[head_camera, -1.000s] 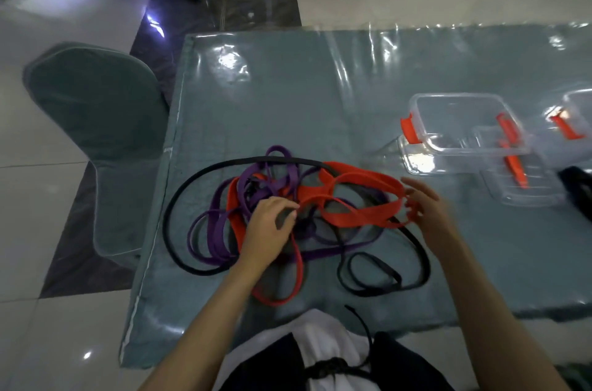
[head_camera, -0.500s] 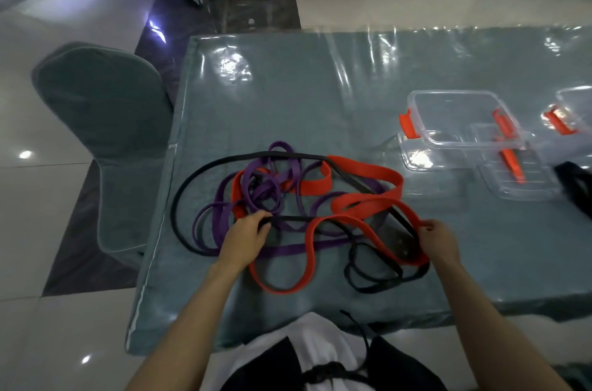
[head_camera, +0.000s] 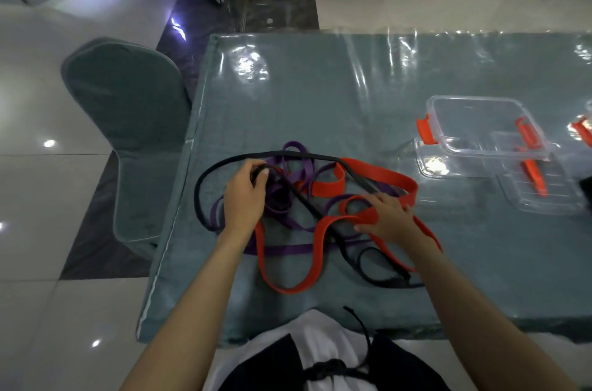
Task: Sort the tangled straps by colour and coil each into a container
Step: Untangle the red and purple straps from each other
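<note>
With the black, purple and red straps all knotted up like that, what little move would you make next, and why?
Probably lift the black strap up and away with the left hand, which grips it near the purple strap, while the right hand holds the red strap down flat. The black one crosses the pile on top, so it looks likeliest to come free first. The clear container sits empty.

Straps (head_camera: 307,214) tangled on table (head_camera: 320,96), near front edge.
Containers (head_camera: 480,131) on table, right of and behind straps; chair (head_camera: 128,121) left of table.
</note>
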Demonstrator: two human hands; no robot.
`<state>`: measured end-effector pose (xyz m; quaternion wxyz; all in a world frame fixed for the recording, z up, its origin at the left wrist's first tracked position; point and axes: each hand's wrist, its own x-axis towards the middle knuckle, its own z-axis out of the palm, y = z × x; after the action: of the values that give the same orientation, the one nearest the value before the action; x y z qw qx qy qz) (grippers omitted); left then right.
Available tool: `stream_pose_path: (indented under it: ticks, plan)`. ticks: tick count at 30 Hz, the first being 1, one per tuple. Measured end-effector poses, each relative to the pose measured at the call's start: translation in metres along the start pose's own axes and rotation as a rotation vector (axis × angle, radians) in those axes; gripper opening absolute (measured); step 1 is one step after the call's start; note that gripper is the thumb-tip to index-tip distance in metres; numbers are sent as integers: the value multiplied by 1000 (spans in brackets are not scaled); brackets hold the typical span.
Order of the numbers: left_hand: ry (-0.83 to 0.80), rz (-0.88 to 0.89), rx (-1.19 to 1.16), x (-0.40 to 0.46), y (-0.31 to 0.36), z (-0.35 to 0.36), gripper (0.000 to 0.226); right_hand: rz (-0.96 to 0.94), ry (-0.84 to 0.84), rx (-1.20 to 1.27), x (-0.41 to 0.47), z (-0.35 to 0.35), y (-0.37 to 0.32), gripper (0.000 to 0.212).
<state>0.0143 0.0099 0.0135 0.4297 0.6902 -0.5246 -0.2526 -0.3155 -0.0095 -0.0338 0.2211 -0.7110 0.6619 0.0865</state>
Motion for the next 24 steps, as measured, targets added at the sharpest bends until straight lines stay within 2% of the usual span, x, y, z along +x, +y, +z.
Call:
stream_pose_path:
  ticks: [3,5,7,12,16,18,20,22,24]
  plan:
    - [57,-11,-58,16,11,-7,7,-20,14,-53,3,-1,5,64]
    - [86,-7,-71,27,16,-13,8,-13,104,-2,3,-1,10,44]
    - [72,-6,-57,37,17,-21,7,10,193,28,2,0,15,36]
    - [-53,-95,32,49,6,-33,9,38,205,39,1,-7,26,31]
    - [35,-111,-19,44,1,-41,9,36,164,70,3,-7,33,40]
    - [115,-110,-49,44,0,-47,12,15,171,183,3,-8,35,45]
    - [168,-119,-63,44,3,-52,16,-42,238,356,0,-11,39,40]
    - [153,-132,-66,46,5,-53,18,-98,318,566,-7,-16,42,32]
    - [64,-124,-19,49,6,-45,17,-122,394,762,-15,-24,47,28]
